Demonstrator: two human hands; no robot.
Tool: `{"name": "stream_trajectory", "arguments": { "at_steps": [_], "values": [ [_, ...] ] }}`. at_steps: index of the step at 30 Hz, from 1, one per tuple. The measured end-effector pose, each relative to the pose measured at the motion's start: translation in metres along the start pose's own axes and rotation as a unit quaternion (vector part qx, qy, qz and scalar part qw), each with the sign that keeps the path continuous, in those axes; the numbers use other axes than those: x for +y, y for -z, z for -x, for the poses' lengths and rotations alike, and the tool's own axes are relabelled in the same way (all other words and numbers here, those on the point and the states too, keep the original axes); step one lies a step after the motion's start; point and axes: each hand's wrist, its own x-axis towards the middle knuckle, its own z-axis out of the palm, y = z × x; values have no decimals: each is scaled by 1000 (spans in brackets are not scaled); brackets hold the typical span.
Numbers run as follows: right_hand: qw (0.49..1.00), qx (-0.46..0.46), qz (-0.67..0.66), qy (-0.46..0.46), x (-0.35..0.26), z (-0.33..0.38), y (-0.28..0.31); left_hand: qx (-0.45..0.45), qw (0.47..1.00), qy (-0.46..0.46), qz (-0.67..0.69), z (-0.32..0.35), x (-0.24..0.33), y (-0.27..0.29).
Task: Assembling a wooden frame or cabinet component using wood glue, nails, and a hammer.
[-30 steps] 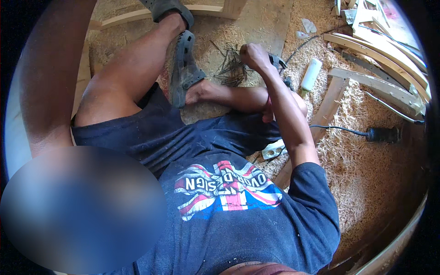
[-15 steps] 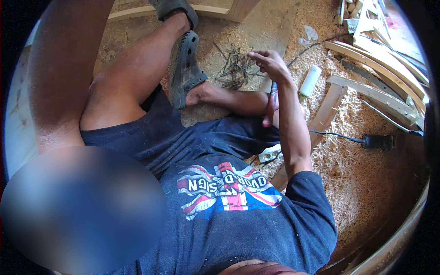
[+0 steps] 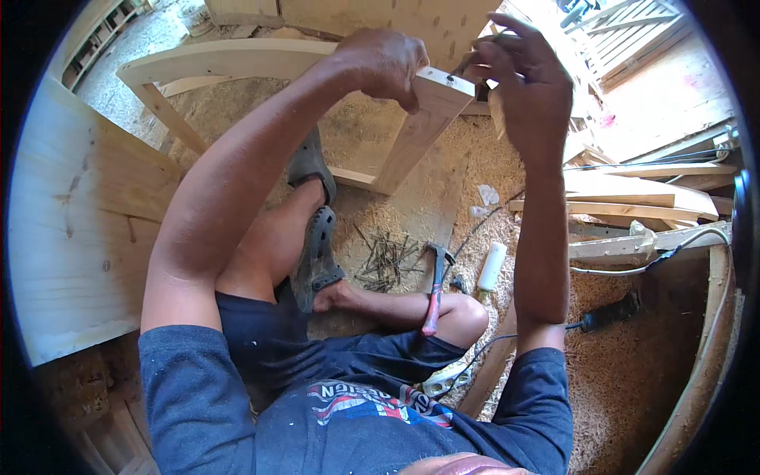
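We judged the step in hand to be positioning work at the near corner of the wooden frame [image 3: 413, 141], which our left hand [image 3: 384, 63] gripped with fingers wrapped over its rail. Our right hand [image 3: 538, 89] hung just beside that corner, fingers bent and narrow; whether they pinched anything, we could not tell. The next move, we thought, called for holding the corner steady. The hammer [image 3: 436, 291] lay below, handle on our leg [image 3: 376, 307].

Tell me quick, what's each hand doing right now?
Left hand: closed around the wooden frame, near its corner.
Right hand: fingers bent beside that corner; can't tell whether they're pinching something small.
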Motion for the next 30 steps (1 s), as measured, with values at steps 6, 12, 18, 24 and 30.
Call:
{"name": "stream_trajectory", "arguments": {
  "at_steps": [6, 12, 18, 24, 30],
  "values": [
    [995, -21, 66, 73, 20, -11, -18, 1, 1000, 15, -5, -4, 0, 1],
    [998, -28, 29, 54, 23, -15, -20, 27, 1000, 3, -10, -4, -1, -3],
    [992, -76, 102, 19, -6, -17, -13, 20, 1000, 5, -3, -1, -4, -4],
    [994, -79, 40, -60, -11, -20, -14, 43, 999, -5, 1, -2, -4, -6],
    [989, -123, 70, -42, -15, -28, -11, 0, 1000, 13, -9, -2, 2, 0]
  ]
}}
